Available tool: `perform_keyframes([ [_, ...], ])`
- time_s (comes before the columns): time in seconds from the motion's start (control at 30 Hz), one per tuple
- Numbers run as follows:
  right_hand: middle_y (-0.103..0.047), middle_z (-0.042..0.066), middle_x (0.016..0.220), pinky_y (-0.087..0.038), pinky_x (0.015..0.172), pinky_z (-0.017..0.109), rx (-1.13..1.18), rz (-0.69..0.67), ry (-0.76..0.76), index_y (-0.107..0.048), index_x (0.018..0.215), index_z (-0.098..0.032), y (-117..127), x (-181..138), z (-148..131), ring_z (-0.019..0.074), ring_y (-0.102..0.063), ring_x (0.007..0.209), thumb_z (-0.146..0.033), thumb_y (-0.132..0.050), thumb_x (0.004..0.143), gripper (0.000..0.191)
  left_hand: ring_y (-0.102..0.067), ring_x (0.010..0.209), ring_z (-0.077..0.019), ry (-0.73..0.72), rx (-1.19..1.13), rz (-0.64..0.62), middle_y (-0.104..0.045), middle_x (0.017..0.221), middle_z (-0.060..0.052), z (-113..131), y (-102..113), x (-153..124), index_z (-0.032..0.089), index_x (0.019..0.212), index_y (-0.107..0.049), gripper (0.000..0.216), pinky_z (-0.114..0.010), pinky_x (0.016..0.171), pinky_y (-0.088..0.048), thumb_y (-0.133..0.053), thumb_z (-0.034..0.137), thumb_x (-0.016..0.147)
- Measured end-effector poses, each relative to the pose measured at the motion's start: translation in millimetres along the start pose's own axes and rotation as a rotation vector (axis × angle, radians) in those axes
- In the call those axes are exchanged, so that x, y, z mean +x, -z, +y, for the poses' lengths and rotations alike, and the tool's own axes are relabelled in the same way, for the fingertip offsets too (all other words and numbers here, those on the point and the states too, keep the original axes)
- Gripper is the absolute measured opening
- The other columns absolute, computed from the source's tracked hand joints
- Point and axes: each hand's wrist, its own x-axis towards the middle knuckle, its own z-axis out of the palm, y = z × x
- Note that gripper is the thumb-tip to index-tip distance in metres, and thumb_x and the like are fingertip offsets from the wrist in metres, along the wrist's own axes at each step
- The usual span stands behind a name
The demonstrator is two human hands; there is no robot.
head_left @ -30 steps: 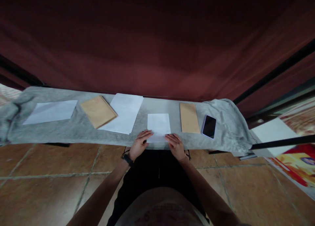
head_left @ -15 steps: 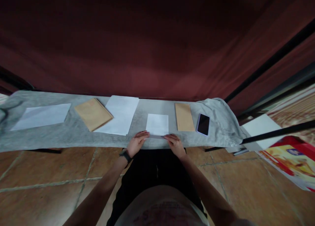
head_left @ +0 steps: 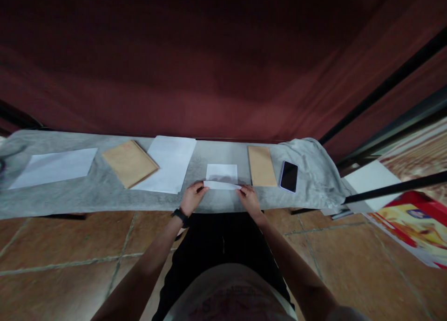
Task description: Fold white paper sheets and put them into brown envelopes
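Note:
A sheet of white paper lies on the grey cloth in front of me, its near edge folded up into a narrow strip. My left hand pinches the left end of that strip, and a dark watch sits on the wrist. At the right end, my right hand pinches the strip between thumb and fingers. The strip is raised and casts a shadow on the far part of the sheet. To the right of the sheet lies a brown envelope, flat and apart from my hand.
A phone lies right of the envelope. On the left, a stack of brown envelopes overlaps white sheets, with another white sheet farther left. A dark red curtain hangs behind the cloth-covered table. A red-yellow box stands right.
Both hands have lifted the near edge of the paper slightly up and away from me. The folded strip now stands above the sheet, and the fingers have gone from lying flat to pinching.

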Motion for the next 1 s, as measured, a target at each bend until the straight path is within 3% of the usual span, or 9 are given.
perform_keyframes([
  [0.13, -0.072, 0.003, 0.083, -0.051, 0.086, 0.034, -0.073, 0.043, -0.055, -0.07, 0.08, -0.025, -6.2, 12.0, 0.6, 0.0207, -0.066, 0.087, -0.033, -0.054, 0.097, 0.024, -0.067, 0.084, -0.0201, 0.068, 0.008, 0.053, -0.074, 0.087, -0.003, 5.8, -4.2, 8.6, 0.022, 0.086, -0.07, 0.026, -0.031, 0.077, -0.052, -0.056, 0.044, 0.09],
  [0.37, -0.07, 0.007, 0.097, -0.047, 0.091, 0.032, -0.247, 0.066, -0.17, -0.07, 0.089, -0.02, -15.5, 28.0, -10.5, 0.0204, -0.062, 0.097, -0.031, -0.05, 0.099, 0.025, -0.064, 0.074, -0.0175, 0.278, 0.173, 0.029, -0.072, 0.08, -0.003, 30.0, -9.1, 25.8, 0.021, 0.082, -0.068, 0.027, -0.027, 0.069, -0.045, -0.051, 0.039, 0.093],
  [0.5, -0.068, 0.008, 0.099, -0.045, 0.093, 0.032, -0.399, 0.071, -0.217, -0.07, 0.091, -0.018, -18.2, 31.5, -18.8, 0.0215, -0.06, 0.099, -0.028, -0.052, 0.097, 0.021, -0.067, 0.078, -0.0176, 0.377, 0.211, 0.022, -0.073, 0.085, -0.003, 37.7, -11.7, 33.7, 0.021, 0.097, -0.068, 0.021, -0.026, 0.068, -0.044, -0.054, 0.035, 0.092],
  [0.73, -0.066, 0.014, 0.109, -0.046, 0.088, 0.035, -0.627, -0.039, -0.302, -0.068, 0.102, -0.015, -16.6, 43.5, -39.4, 0.0264, -0.061, 0.102, -0.029, -0.051, 0.097, 0.023, -0.069, 0.089, -0.021, 0.456, 0.381, -0.025, -0.076, 0.097, -0.006, 43.1, -14.8, 42.7, 0.021, 0.104, -0.067, 0.022, -0.028, 0.068, -0.044, -0.052, 0.035, 0.094],
  [1.0, -0.066, 0.017, 0.115, -0.049, 0.081, 0.036, -0.672, -0.086, -0.367, -0.063, 0.115, -0.014, -19.0, 64.3, -46.6, 0.028, -0.065, 0.1, -0.031, -0.046, 0.1, 0.028, -0.07, 0.093, -0.0258, 0.464, 0.484, -0.067, -0.076, 0.099, -0.009, 39.5, -15.2, 62.2, 0.023, 0.105, -0.068, 0.029, -0.032, 0.072, -0.048, -0.047, 0.04, 0.096],
])
